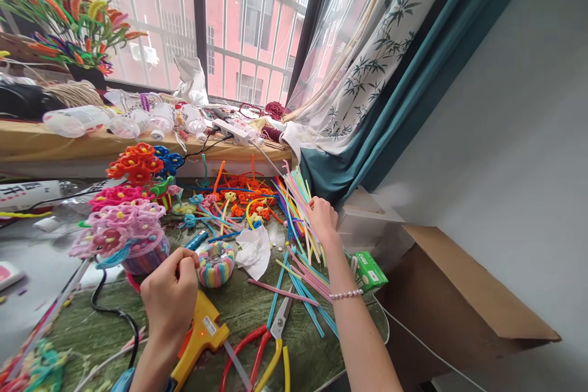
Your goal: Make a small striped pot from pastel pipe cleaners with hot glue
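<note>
My right hand [322, 219] reaches to the far right of the table, its fingers closed on pastel pipe cleaners [297, 190] in a fanned bundle. My left hand [172, 291] is curled into a fist at the near left; anything inside it is hidden. Right beside its knuckles sits a round pot [215, 264] wrapped in pink, yellow and blue pipe cleaner stripes. Below that fist lies a yellow glue gun [202, 332] with a clear glue stick behind it. Scissors [279, 321] with red and yellow handles lie between my arms, beside loose blue and pink pipe cleaners [312, 294].
Pipe cleaner flowers [122, 223] stand in a pot at left, a black cable [113, 312] below. Crumpled white paper [255, 251] and orange flower pieces [243, 187] lie mid-table. A green box [370, 271] and an open cardboard box [478, 282] are at right. Bottles [76, 120] line the sill.
</note>
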`<action>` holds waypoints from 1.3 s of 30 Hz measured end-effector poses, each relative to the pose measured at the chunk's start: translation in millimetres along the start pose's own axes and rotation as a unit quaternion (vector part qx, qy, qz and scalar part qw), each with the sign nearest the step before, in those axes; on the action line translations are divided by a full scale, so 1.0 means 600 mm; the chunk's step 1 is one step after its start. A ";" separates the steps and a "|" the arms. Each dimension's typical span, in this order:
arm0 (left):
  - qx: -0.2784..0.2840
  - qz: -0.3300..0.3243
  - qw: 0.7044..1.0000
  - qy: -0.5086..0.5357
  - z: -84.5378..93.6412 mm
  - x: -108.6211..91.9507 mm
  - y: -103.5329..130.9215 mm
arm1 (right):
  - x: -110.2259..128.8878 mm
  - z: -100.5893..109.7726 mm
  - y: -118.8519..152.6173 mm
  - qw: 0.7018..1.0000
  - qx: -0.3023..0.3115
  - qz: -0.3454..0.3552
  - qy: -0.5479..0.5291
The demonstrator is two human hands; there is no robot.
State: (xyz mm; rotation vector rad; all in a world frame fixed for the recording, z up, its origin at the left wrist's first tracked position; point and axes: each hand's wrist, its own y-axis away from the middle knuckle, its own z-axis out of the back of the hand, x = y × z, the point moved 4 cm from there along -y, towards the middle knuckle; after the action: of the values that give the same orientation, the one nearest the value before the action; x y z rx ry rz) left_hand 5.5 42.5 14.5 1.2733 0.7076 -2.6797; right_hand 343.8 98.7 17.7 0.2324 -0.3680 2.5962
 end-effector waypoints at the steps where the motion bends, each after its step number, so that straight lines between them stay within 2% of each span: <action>1: 0.001 0.001 1.000 0.000 0.000 -0.001 0.000 | 0.000 0.000 0.001 1.000 -0.003 0.001 0.000; 10: 0.008 0.007 1.000 0.010 0.000 -0.007 0.001 | -0.002 -0.013 0.004 1.000 0.007 -0.005 -0.016; 20: -0.005 0.015 1.000 0.015 0.002 -0.003 0.002 | -0.017 -0.012 0.003 0.997 -0.003 -0.042 -0.058; 39: 0.004 0.020 0.998 0.054 0.004 -0.001 0.002 | -0.019 -0.030 0.013 0.997 -0.026 0.006 -0.070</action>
State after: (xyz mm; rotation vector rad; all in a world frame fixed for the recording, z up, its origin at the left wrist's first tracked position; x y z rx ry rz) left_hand 4.4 40.4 15.7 1.4285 0.6754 -2.6015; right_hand 348.2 92.3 -3.5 0.3972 -0.4882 2.5846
